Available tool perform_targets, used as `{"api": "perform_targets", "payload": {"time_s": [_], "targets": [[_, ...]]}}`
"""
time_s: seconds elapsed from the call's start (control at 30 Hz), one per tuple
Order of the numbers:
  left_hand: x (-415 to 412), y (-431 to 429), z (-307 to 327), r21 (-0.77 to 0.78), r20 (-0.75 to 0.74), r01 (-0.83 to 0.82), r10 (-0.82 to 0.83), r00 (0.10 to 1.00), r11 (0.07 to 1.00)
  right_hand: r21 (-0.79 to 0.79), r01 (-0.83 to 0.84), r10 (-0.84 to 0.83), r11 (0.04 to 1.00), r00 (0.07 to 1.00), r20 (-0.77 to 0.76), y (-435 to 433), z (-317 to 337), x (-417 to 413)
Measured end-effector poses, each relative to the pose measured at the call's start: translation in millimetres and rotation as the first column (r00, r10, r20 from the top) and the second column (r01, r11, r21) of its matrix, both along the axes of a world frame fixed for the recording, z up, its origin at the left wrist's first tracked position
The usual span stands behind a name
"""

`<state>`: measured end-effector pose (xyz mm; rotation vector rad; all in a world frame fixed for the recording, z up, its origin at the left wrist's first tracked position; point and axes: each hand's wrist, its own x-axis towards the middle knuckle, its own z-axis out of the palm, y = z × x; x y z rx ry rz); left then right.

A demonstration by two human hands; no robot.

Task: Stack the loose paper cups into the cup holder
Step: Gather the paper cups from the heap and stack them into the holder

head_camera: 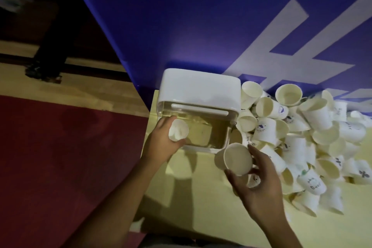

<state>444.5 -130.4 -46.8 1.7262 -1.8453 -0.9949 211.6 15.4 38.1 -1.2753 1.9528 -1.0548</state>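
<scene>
A white cup holder [201, 84] with a clear front stands on the pale yellow table [201, 197]. My left hand [161, 143] grips a small white paper cup [178, 130] at the holder's left front, its mouth turned toward me. My right hand [255, 179] holds a second paper cup [237, 159] between thumb and fingers, just in front of the holder's right corner, its mouth also facing me. A big heap of loose paper cups [302, 137] lies to the right of the holder, some with blue print.
A blue banner [201, 26] with white letters rises behind the table. The table's left edge runs beside the holder; beyond it lie red carpet [60, 157] and wooden floor. A person's dark legs [46, 50] stand at the far left.
</scene>
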Motion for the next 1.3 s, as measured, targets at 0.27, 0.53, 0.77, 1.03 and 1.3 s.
{"api": "perform_targets", "payload": {"time_s": [0.27,0.53,0.77,1.03,1.3], "targets": [[8,-27,-39,0.191,0.172,0.169,-0.202,0.964,0.967,0.032,-0.127,0.128,0.991,0.991,-0.048,-47,-53,50],[13,-39,-44,0.241,0.170,0.289,-0.333,0.927,0.927,0.031,-0.131,0.132,0.991,0.990,-0.039,-85,-63,73],[42,-18,-34,0.140,-0.070,0.148,-0.139,0.988,0.979,0.042,-0.227,0.229,0.973,0.971,-0.071,-103,-72,90],[36,-20,-29,0.155,-0.092,0.019,-0.005,0.996,0.988,0.174,-0.328,0.354,0.929,0.924,-0.146,-118,-110,100],[31,-18,-39,0.134,0.001,0.082,-0.083,0.997,0.988,0.337,-0.401,0.421,0.851,0.907,0.017,-127,-128,99]]}}
